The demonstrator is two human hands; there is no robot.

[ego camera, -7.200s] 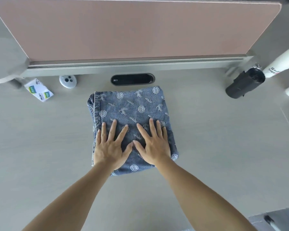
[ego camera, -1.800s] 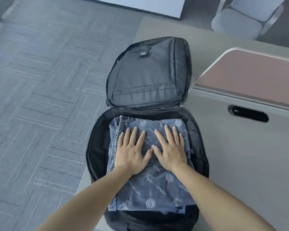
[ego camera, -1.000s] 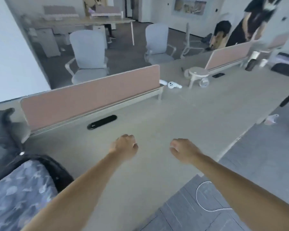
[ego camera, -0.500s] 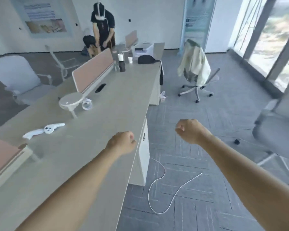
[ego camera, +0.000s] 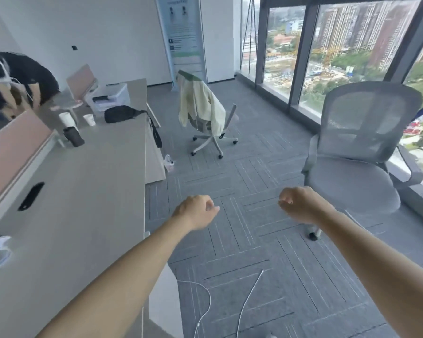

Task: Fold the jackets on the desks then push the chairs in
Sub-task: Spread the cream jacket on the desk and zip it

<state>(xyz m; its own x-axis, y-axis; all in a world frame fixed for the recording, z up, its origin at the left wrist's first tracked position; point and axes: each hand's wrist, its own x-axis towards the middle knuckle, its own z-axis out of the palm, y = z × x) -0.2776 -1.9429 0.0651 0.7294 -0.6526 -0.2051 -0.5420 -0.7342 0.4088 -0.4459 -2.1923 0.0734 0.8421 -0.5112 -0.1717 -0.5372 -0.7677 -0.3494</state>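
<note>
Chair [ego camera: 352, 189] stands just right of my right hand [ego camera: 300, 203], farther from the left hand [ego camera: 195, 211]; all fingers curled, holding nothing.

Pale yellowish jacket [ego camera: 200, 106] hung draped over a white chair [ego camera: 214, 140], well off the desk [ego camera: 83, 191]; grey mesh chair [ego camera: 357, 181] stood apart too.

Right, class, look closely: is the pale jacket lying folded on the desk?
No, the pale jacket hangs draped over the back of the far chair, off the desk.
</note>
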